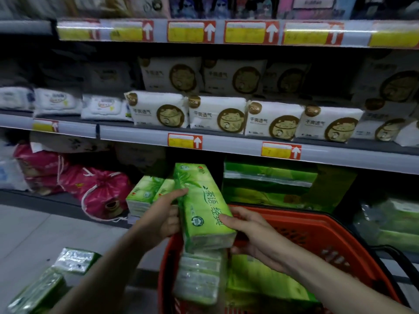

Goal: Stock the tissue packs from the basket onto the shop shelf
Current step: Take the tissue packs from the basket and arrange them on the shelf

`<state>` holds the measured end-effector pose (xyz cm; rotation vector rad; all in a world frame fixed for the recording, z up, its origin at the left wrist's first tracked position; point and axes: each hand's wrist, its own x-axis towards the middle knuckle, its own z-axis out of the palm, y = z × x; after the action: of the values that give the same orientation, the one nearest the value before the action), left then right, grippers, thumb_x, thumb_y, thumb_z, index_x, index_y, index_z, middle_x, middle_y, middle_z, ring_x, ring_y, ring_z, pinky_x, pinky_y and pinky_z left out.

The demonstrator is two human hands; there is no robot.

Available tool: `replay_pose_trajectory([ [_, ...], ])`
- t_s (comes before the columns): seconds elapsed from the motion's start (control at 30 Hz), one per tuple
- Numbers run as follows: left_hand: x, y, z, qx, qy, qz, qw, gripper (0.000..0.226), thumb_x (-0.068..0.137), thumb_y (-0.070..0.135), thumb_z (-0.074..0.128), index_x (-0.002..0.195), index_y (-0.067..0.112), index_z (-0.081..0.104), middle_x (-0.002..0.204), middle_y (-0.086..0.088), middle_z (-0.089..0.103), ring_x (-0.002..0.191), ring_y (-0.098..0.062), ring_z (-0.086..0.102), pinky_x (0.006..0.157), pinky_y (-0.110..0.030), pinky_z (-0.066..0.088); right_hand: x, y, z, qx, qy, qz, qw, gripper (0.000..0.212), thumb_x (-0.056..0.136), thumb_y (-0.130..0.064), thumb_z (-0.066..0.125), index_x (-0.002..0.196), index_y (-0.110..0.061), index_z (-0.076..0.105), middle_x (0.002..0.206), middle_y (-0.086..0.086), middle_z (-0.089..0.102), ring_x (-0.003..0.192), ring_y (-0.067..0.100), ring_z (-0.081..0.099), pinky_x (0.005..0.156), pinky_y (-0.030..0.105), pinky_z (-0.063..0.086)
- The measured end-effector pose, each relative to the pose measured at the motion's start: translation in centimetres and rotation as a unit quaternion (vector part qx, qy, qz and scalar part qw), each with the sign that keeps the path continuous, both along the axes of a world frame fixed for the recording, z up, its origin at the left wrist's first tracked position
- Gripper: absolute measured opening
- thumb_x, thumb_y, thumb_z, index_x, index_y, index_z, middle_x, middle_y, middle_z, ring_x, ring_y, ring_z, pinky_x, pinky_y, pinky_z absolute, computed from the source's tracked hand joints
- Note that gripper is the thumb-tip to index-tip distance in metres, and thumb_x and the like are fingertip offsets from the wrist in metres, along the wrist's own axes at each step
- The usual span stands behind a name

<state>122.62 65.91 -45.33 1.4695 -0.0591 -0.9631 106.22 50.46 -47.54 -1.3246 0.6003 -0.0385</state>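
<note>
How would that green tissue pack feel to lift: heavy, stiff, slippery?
Probably light: the left hand and right hand hold the pack by its sides above the basket. Likely squashy, being film-wrapped tissue. The glossy wrap could be slippery, so two hands seem wise.

Light: dim, cool
Glare: white streak along the top price rail point(317, 30)
Shadows: deep under each shelf point(226, 138)
Blur: top edge, left edge smeared
Distortion: shelf edges bow
</note>
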Motion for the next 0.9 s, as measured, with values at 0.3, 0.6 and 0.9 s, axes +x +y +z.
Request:
replay_pose_trajectory([
  [0.3,10.3,5.8,0.0,0.077,-0.066,0.110,0.989,0.021,0.098,0.029,0.059,0.103,0.009,0.064,0.087,-0.010,0.071,0.036,-0.014,0.053,0.036,-0.018,0.043,14.3,6.9,-2.6,0.016,-0.008,-0.091,0.996,0.028,0.098,-0.025,0.076,0.118,-0.007,0.069,0.098,0.013,0.080,0.067,0.021,0.073,0.047,0.028,0.052],
  [0.6,14.4,6.6,-3.9,0.188,-0.140,0.119,0.965,0.021,0.089,0.029,0.069,0.096,0.009,0.068,0.101,-0.018,0.070,0.090,-0.032,0.070,0.083,-0.049,0.063,25.2,9.9,-8.3,-0.040,0.007,-0.131,0.991,0.063,0.083,-0.052,0.083,0.137,-0.028,0.061,0.131,0.002,0.068,0.112,0.024,0.070,0.101,0.045,0.058],
  [0.9,18.5,4.5,-12.3,0.251,-0.145,0.200,0.936,0.068,0.056,0.056,0.056,0.113,0.021,0.062,0.132,-0.023,0.055,0.117,-0.049,0.050,0.106,-0.056,0.044,27.7,12.4,-10.8,-0.037,0.064,-0.070,0.995,0.069,0.104,-0.016,0.050,0.164,-0.042,0.030,0.166,-0.003,0.034,0.153,0.026,0.036,0.121,0.039,0.035],
])
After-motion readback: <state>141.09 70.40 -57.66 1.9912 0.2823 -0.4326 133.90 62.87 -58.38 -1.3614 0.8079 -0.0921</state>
